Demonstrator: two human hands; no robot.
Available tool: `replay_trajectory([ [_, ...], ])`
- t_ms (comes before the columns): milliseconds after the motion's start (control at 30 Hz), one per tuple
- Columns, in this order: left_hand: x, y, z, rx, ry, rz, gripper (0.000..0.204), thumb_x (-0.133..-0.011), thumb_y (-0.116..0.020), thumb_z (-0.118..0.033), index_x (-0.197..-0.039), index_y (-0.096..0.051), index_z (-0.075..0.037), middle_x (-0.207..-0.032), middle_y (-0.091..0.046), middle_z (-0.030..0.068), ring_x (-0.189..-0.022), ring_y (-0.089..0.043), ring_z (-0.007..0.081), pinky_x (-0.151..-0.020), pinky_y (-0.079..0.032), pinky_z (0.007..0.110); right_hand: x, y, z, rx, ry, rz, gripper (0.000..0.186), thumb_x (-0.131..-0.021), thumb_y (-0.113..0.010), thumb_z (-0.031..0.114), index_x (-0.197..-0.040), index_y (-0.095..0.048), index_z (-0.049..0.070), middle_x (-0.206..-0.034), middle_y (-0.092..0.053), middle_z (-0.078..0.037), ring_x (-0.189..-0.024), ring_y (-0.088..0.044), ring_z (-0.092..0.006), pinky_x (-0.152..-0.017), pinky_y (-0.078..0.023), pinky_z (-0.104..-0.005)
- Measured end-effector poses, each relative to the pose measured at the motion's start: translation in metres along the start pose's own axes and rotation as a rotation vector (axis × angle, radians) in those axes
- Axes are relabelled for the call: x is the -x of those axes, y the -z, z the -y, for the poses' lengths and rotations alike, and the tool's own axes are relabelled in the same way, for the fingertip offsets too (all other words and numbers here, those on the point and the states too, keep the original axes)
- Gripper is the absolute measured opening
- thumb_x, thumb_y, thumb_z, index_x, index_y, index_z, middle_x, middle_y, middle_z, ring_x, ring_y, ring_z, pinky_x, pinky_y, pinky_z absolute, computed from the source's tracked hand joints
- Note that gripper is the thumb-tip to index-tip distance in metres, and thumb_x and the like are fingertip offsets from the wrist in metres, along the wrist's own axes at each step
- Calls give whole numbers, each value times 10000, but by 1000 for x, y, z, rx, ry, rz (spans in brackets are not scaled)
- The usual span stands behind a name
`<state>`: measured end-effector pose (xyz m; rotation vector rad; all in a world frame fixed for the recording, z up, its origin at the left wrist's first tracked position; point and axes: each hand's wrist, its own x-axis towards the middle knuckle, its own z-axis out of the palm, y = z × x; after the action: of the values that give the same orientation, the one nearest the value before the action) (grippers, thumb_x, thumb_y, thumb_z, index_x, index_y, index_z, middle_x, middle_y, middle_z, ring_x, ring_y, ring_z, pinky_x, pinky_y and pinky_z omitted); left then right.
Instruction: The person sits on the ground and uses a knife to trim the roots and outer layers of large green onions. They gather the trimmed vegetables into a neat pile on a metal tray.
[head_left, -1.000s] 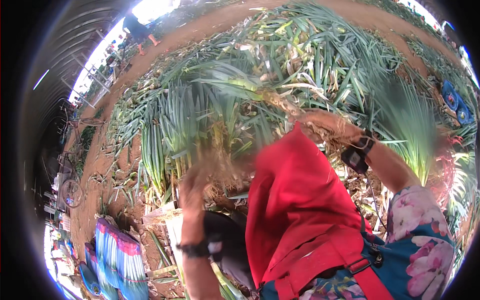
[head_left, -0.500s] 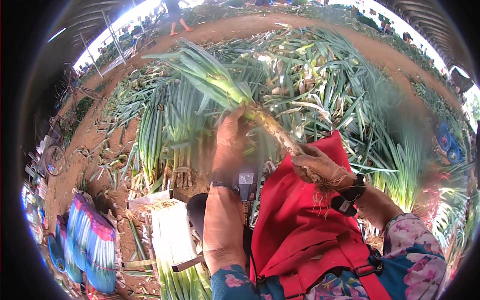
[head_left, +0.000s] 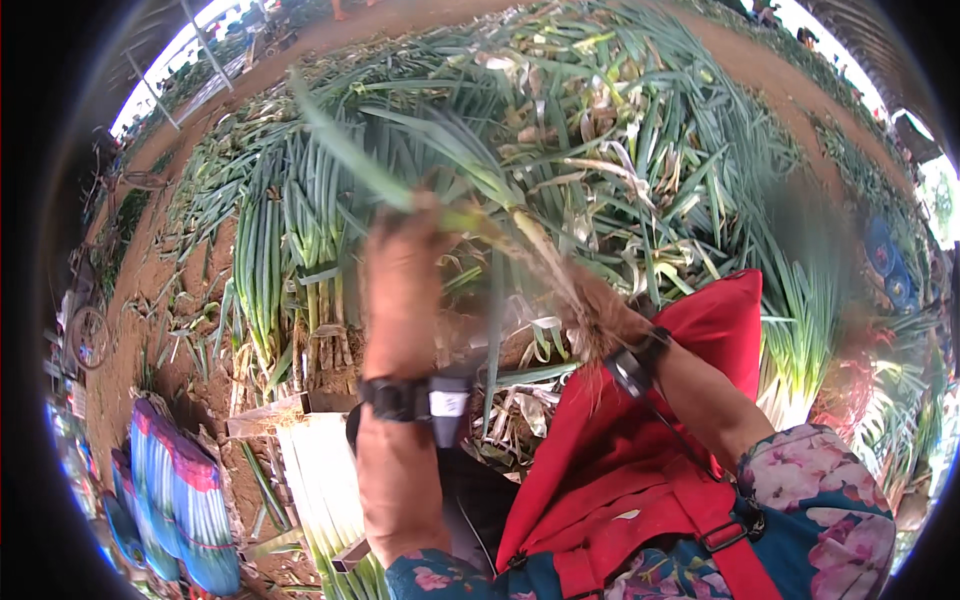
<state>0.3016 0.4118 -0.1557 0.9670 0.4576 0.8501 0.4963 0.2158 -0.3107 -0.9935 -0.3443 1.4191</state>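
Soil-stained roots of a long green onion sit in my right hand, its fingers closed round the base. The stalk slants up and to the left, with its leaves over the heap. My left hand, smeared by motion, is closed on an outer leaf that sticks out to the upper left. A pale strip of that leaf stretches back toward the stalk. Beneath my right forearm lies a red apron. Both wrists carry dark straps with small devices.
A big heap of green onions spreads ahead of me. Trimmed bundles stand at the left. Below them a wooden frame holds pale stalks. Blue-wrapped bundles lie at the lower left. Another bunch stands at the right.
My left hand has moved left, away from the stalk, drawing a leaf with it. The right hand has shifted slightly left with the green onion. The whole view has shifted somewhat.
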Motion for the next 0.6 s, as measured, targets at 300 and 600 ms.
replay_trajectory([
  [300, -17, 102, 77, -1187, 609, 595, 322, -970, -654, -245, -1139, -716, 21, -966, -737, 93, -820, -708, 194, -749, -589, 314, -13, 10, -23, 68, 39, -208, 406, -1012, -658, 444, -1138, -594, 64, -723, -580, 17, -507, -536, -81, -430, -426, -233],
  [600, -74, 64, 111, -537, 307, -50, 436, -951, -728, -417, -1200, -679, -63, -1006, -709, 48, -891, -710, 176, -702, -594, 341, 62, -38, -1, 348, 39, -247, 530, -1000, -676, 387, -1342, -558, 1, -853, -561, 33, -699, -536, -41, -562, -432, -224],
])
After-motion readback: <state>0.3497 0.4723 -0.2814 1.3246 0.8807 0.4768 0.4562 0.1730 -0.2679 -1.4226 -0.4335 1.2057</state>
